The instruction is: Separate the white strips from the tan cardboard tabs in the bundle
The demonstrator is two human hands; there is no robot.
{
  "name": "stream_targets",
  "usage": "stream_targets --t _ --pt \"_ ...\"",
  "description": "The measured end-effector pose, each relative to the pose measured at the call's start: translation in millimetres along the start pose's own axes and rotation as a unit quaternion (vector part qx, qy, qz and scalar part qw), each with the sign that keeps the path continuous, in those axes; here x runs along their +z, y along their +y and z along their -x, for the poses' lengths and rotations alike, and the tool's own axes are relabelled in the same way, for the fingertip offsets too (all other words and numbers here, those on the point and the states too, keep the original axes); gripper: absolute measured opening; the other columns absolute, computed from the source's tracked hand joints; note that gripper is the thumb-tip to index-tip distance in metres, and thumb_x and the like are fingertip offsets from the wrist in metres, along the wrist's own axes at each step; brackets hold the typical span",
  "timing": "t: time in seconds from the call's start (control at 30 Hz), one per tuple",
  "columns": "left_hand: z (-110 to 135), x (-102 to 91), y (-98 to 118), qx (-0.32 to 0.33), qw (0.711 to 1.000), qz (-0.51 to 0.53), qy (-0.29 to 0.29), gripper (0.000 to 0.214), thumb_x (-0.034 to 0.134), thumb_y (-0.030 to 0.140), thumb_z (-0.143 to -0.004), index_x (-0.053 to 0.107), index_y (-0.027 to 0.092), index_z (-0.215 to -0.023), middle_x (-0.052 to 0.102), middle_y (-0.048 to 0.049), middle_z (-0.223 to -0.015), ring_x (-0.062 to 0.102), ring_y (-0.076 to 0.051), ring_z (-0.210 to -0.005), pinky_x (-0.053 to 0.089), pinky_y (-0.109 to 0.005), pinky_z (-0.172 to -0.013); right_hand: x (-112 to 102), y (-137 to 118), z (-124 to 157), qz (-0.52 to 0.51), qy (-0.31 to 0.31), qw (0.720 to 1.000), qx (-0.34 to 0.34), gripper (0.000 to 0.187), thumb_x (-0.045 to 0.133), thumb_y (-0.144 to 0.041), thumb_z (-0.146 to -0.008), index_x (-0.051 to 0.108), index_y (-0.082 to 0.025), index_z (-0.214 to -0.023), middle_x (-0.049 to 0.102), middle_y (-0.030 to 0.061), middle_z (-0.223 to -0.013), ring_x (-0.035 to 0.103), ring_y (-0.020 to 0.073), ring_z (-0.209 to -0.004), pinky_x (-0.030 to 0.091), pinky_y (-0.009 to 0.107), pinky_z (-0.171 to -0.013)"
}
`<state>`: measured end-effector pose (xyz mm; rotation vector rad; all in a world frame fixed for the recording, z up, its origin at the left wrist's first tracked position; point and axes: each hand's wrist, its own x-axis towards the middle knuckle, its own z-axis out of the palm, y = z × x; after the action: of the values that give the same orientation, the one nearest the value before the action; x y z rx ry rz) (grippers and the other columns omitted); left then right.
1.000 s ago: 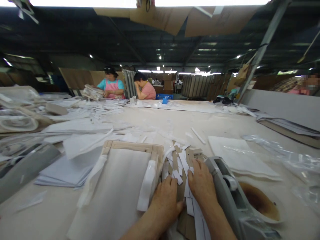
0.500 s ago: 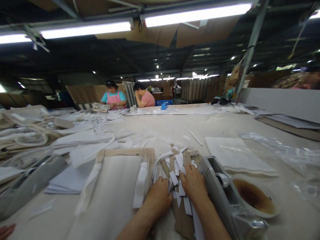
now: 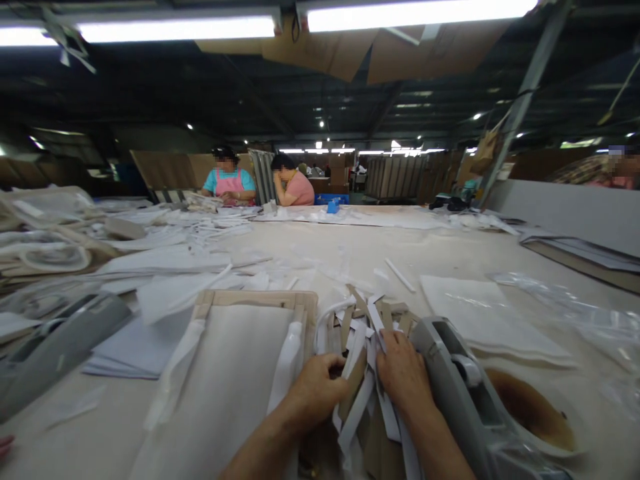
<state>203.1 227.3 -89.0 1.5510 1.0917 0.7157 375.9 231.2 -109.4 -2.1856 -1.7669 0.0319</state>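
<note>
A heap of narrow cardboard strips (image 3: 373, 390), white on one face and grey-brown on the other, lies in front of me. At its left side my left hand (image 3: 320, 383) is closed, thumb and fingers around the edge of some strips. From the right, my right hand (image 3: 404, 367) is curled over more strips, its fingertips partly hidden among them. Left of the heap lies a beige-framed panel with a white sheet (image 3: 235, 373) and a folded white flap. A grey tape dispenser (image 3: 453, 380) stands close to the right of my right hand.
Another grey tape dispenser (image 3: 65, 353) sits at the left. A round dish with brown contents (image 3: 533, 407) is at the right, below white sheets (image 3: 490, 317) and clear plastic (image 3: 565, 307). White scraps cover the left of the table. Two people sit across; someone's fingertips show at the lower left edge.
Strips between my hands have been lifted and shifted, several now standing tilted. My left hand has opened its grip slightly around them. The whole view has moved a little.
</note>
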Motion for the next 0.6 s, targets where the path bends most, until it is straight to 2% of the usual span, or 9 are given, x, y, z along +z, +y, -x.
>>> stream_targets --t 0.1,0.17,0.2,0.27,0.33,0.43,0.5,0.53,0.6 --pt "0 0.4 3 0.018 0.998 0.030 0.043 0.031 0.047 0.015 -0.065 0.068 0.015 -0.088 0.069 -0.0011 -0.078 0.062 -0.019 -0.075 0.046 -0.026 -0.065 0 0 -2 -0.075 0.075 0.994 -0.018 0.033 0.037 -0.017 -0.086 0.054 -0.013 -0.113 0.053 0.0121 -0.116 0.047 0.0255 -0.108 0.039 0.040 -0.090" --pt "0 -0.1 8 0.038 0.995 0.071 0.066 0.027 0.051 0.019 -0.068 0.066 0.016 -0.091 0.068 -0.0017 -0.080 0.061 -0.019 -0.076 0.046 -0.026 -0.066 0 -1 -3 -0.179 0.132 0.974 -0.043 0.031 0.036 -0.027 -0.089 0.057 -0.012 -0.106 0.057 0.0109 -0.108 0.049 0.0223 -0.105 0.037 0.036 -0.093" --pt "1 -0.6 11 0.045 0.991 0.100 0.071 0.027 0.053 0.021 -0.069 0.066 0.015 -0.091 0.068 -0.0023 -0.081 0.061 -0.019 -0.076 0.046 -0.026 -0.067 1 -1 -3 -0.221 0.138 0.964 -0.052 0.032 0.037 -0.033 -0.090 0.058 -0.013 -0.103 0.058 0.0103 -0.105 0.051 0.0217 -0.103 0.038 0.035 -0.093" --pt "2 -2.1 17 0.046 0.982 0.168 0.076 0.026 0.056 0.022 -0.067 0.065 0.013 -0.090 0.068 -0.0038 -0.082 0.060 -0.018 -0.076 0.046 -0.025 -0.068 2 -3 -2 -0.243 0.095 0.964 -0.051 0.035 0.039 -0.037 -0.088 0.059 -0.014 -0.103 0.060 0.0102 -0.104 0.052 0.0237 -0.100 0.039 0.038 -0.091" --pt "3 -4.0 22 0.026 0.970 0.233 0.069 0.027 0.057 0.020 -0.064 0.064 0.012 -0.088 0.068 -0.0046 -0.082 0.059 -0.016 -0.072 0.046 -0.024 -0.066 3 -4 -2 -0.218 0.043 0.974 -0.046 0.032 0.042 -0.032 -0.083 0.061 -0.013 -0.101 0.061 0.0113 -0.103 0.052 0.0286 -0.100 0.038 0.045 -0.090" --pt "3 -6.1 24 -0.008 0.951 0.305 0.051 0.029 0.060 0.019 -0.060 0.063 0.011 -0.088 0.069 -0.0045 -0.081 0.058 -0.013 -0.063 0.045 -0.024 -0.064 0 -6 -2 -0.231 0.033 0.972 -0.033 0.033 0.040 -0.033 -0.083 0.062 -0.015 -0.100 0.062 0.0106 -0.104 0.052 0.0284 -0.101 0.037 0.044 -0.091" --pt "3 -6.1 22 -0.016 0.943 0.330 0.041 0.032 0.061 0.019 -0.060 0.062 0.011 -0.091 0.069 -0.0047 -0.083 0.059 -0.013 -0.062 0.046 -0.025 -0.064 -3 -8 -2 -0.350 0.021 0.936 0.017 0.040 0.040 -0.047 -0.086 0.061 -0.017 -0.101 0.063 0.0088 -0.102 0.055 0.0244 -0.098 0.041 0.038 -0.088" --pt "2 -5.7 21 -0.017 0.942 0.334 0.038 0.033 0.062 0.020 -0.060 0.062 0.011 -0.092 0.069 -0.0051 -0.084 0.060 -0.013 -0.062 0.046 -0.025 -0.065 -5 -8 -1 -0.434 -0.003 0.900 0.049 0.046 0.041 -0.054 -0.084 0.061 -0.017 -0.103 0.064 0.0084 -0.098 0.057 0.0233 -0.094 0.044 0.035 -0.082" --pt "1 -4.2 19 -0.015 0.942 0.333 0.034 0.035 0.063 0.021 -0.061 0.061 0.011 -0.094 0.069 -0.0061 -0.086 0.061 -0.014 -0.065 0.046 -0.025 -0.065 -7 -9 0 -0.582 -0.069 0.806 0.085 0.052 0.048 -0.060 -0.080 0.060 -0.016 -0.105 0.064 0.0069 -0.087 0.058 0.0202 -0.078 0.045 0.031 -0.067"
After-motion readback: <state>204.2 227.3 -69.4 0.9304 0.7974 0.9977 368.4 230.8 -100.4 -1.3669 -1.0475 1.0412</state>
